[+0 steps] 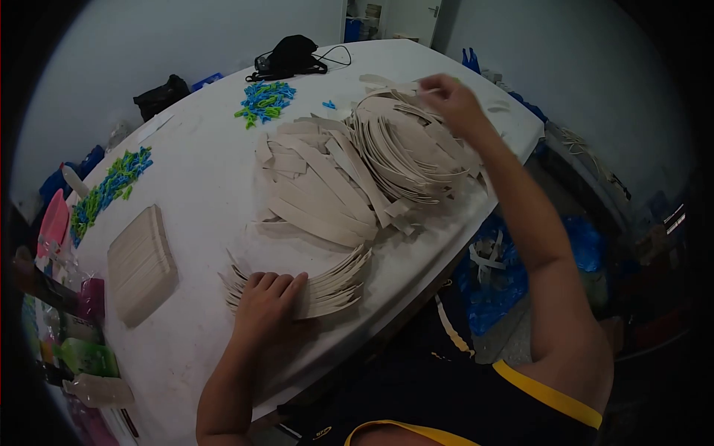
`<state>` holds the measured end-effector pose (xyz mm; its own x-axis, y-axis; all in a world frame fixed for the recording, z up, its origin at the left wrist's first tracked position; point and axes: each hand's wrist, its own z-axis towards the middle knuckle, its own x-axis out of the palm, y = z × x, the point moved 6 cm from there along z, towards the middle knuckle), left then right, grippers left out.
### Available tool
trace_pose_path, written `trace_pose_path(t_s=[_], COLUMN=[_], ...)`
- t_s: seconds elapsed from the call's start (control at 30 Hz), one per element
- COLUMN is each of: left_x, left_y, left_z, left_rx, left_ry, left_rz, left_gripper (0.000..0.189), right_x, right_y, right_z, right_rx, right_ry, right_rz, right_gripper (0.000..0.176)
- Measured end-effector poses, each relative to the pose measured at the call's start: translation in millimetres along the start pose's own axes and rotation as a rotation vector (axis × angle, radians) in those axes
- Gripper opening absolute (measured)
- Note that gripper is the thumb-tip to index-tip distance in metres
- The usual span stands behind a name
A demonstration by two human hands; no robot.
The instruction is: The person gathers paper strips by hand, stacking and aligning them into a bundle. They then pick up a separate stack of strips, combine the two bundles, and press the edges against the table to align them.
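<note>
My left hand [266, 301] lies flat on a fanned stack of curved beige strips [327, 286] near the table's front edge, pressing it down. My right hand [455, 100] reaches far across to the top of a large heap of the same curved beige strips [405, 145] and pinches one strip at its upper edge. More loose strips [320, 189] are spread flat in the middle of the white table [201, 178], between the two hands.
A neat block of stacked beige pieces [140, 264] sits at the left. Blue and green clips lie in piles at the back [265, 100] and far left [111, 186]. A black bag [291, 56] rests at the far edge. Blue bags [513, 275] lie on the floor, right.
</note>
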<state>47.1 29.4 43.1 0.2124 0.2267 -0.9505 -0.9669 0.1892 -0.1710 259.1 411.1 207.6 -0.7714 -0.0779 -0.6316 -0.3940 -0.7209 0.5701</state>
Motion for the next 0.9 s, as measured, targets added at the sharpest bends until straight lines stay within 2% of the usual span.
trace_pose_path(t_s=[0.1, 0.17, 0.3, 0.37, 0.5, 0.67, 0.8, 0.87, 0.9], left_x=[0, 1, 1, 2, 3, 4, 5, 5, 5], left_y=[1, 1, 2, 1, 1, 0, 2, 2, 2], left_z=[0, -2, -2, -3, -3, -3, -4, -4, -4], left_rx=[0.014, 0.019, 0.015, 0.024, 0.022, 0.022, 0.010, 0.015, 0.016], left_ry=[-0.013, -0.007, -0.016, -0.017, -0.016, -0.016, -0.009, -0.018, -0.014], left_rz=[0.009, 0.016, 0.011, 0.025, 0.024, 0.040, 0.022, 0.026, 0.020], left_gripper=[0.089, 0.089, 0.087, 0.087, 0.084, 0.084, 0.088, 0.089, 0.089], right_x=[84, 113, 129, 131, 135, 128, 129, 132, 128], right_y=[67, 75, 50, 32, 19, 13, -2, -15, -15], right_z=[-80, -110, -130, -137, -138, -130, -119, -112, -107], right_rx=[-0.188, -0.090, -0.032, -0.002, 0.131, 0.321, 0.305, 0.322, 0.329], right_ry=[0.147, 0.207, 0.104, 0.070, 0.176, 0.229, 0.156, 0.110, 0.113], right_rz=[-0.022, 0.053, -0.137, -0.375, -0.361, -0.189, -0.085, 0.230, 0.228], right_gripper=[0.040, 0.040, 0.035, 0.038, 0.036, 0.046, 0.047, 0.044, 0.044])
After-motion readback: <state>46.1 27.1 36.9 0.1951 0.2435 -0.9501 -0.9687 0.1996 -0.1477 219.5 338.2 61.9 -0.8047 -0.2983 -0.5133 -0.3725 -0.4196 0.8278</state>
